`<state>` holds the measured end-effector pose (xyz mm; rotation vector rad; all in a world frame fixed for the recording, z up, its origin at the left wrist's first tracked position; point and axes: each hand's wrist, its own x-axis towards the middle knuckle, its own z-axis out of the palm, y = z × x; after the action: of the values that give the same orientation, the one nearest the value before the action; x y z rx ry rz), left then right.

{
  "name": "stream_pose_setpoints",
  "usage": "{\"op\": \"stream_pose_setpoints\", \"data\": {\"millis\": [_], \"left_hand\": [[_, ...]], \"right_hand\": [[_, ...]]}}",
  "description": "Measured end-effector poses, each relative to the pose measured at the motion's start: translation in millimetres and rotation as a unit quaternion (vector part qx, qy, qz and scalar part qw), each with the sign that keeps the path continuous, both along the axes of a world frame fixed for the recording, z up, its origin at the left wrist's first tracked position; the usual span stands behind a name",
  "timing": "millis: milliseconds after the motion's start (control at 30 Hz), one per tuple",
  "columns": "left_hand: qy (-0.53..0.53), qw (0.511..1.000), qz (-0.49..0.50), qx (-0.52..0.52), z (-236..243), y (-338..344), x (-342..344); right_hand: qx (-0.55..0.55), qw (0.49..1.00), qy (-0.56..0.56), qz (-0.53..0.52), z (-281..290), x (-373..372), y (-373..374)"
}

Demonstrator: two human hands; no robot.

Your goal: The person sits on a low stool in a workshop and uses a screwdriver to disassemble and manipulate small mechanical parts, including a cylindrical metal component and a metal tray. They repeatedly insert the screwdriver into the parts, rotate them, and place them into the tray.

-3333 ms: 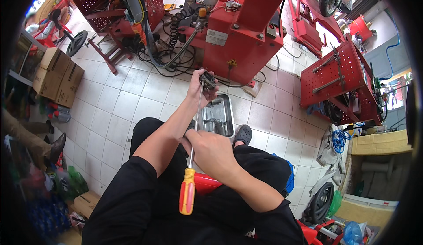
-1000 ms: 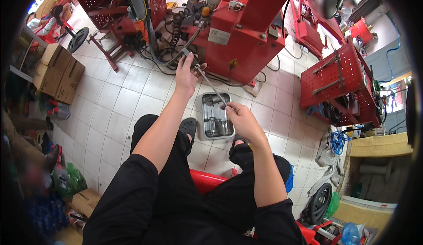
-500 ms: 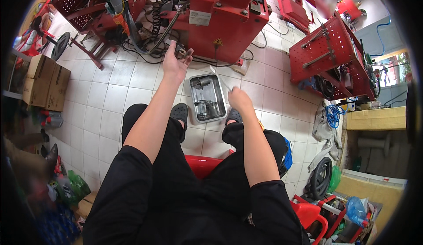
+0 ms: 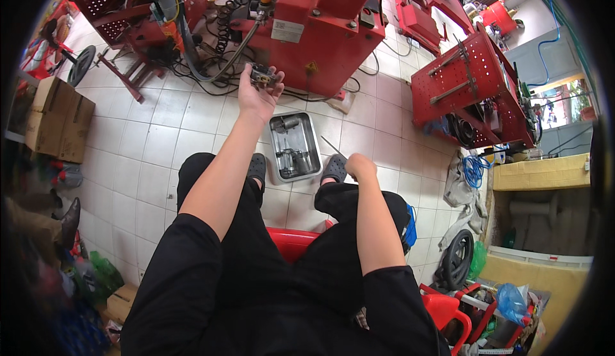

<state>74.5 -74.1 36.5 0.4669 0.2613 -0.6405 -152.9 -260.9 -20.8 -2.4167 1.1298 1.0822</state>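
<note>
1. The left hand (image 4: 257, 103), palm up with fingers loosely curled, holds a small metal part (image 4: 261, 75) on the far side of the tray.
2. The right hand (image 4: 361, 166) is closed around a thin-shafted tool (image 4: 333, 145); its shaft points far and left, and its handle is hidden.
3. The tool is well apart from the part, so no contact work is under way; I cannot tell whether anything on the part is loosened.
4. Between the shoes and the machine, the metal tray (image 4: 300, 177) on the tiled floor (image 4: 192, 145) carries loose metal pieces (image 4: 295, 162). Work looks partway along: the part remains in the hand, not laid there.
5. Farther off stands a red machine (image 4: 320, 52); a red perforated cabinet (image 4: 451, 77) is right, cardboard boxes (image 4: 61, 119) left.
</note>
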Motion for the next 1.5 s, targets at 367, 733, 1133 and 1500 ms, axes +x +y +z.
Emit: {"op": "stream_pose_setpoints", "data": {"millis": [367, 733, 1133, 1500], "left_hand": [[0.066, 0.997, -0.037, 0.029, -46.4, -24.0, -2.0], [0.075, 0.997, -0.016, 0.02, -46.3, -25.8, 8.2], [0.069, 0.997, -0.025, 0.039, -46.4, -25.2, 4.2], [0.075, 0.996, -0.009, 0.053, -44.6, -26.3, 1.5]], "right_hand": [[0.063, 0.996, -0.057, 0.021, -124.4, 72.3, 23.9], [0.043, 0.99, -0.135, -0.022, -173.1, 97.1, 22.9], [0.04, 0.983, -0.177, -0.019, -188.6, 86.6, 28.4], [0.065, 0.99, -0.119, -0.05, -138.8, 78.8, 20.8]]}}
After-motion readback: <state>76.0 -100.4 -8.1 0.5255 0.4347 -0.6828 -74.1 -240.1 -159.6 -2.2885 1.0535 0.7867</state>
